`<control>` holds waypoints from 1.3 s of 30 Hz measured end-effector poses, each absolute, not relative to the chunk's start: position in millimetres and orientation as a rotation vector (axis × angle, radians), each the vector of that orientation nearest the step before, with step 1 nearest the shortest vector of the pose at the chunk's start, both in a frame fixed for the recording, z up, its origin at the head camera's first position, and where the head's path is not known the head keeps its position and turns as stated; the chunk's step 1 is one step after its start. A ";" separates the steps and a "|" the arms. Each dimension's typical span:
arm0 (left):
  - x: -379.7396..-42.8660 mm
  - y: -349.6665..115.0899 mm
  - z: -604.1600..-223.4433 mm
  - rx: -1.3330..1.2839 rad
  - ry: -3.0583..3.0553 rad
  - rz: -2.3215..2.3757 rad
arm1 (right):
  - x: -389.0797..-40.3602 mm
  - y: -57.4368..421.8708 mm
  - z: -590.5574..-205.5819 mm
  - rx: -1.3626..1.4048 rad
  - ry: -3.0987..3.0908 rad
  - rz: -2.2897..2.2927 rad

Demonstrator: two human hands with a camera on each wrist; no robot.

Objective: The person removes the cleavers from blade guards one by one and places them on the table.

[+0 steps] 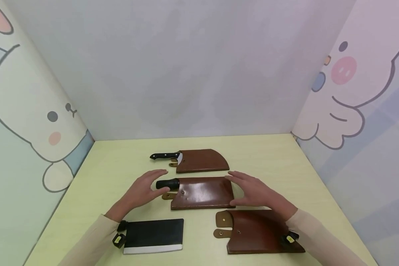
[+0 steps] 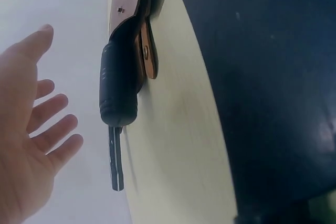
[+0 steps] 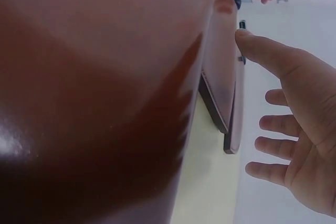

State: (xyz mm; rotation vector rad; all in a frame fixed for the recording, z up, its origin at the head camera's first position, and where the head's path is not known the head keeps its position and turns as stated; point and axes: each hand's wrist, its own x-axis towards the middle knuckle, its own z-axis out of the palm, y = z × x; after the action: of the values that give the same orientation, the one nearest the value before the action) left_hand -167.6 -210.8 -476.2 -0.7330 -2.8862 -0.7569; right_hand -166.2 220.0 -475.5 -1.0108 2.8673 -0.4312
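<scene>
Left hand [image 1: 141, 190] and right hand [image 1: 254, 190] spread, flanking the sheathed cleaver [image 1: 201, 193] between the side edges of the surface [image 1: 269, 159]. Likely heavy, stiff, slick-sheathed; grip by black handle [image 1: 167, 184]

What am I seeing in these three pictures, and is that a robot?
No, those are a person's bare left hand and right hand, open and holding nothing, at either end of the middle sheathed knife. The wide picture looks down from the person's head; the other two come from the left and right wrists. On the pale table, another sheathed knife lies farther back. Nearer lie an unsheathed black blade on the left and a brown sheath, no handle showing, on the right.
</scene>
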 end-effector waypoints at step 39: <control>-200.4 -192.8 -496.6 -0.885 -3.120 -0.722 | -188.6 199.5 -492.7 -1.068 2.671 -0.233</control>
State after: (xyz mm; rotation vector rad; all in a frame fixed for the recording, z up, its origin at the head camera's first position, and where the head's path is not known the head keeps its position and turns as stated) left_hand -200.4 -192.8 -496.6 -0.8845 -3.1204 -0.7218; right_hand -188.6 199.5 -492.7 -1.0676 2.6705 -0.2333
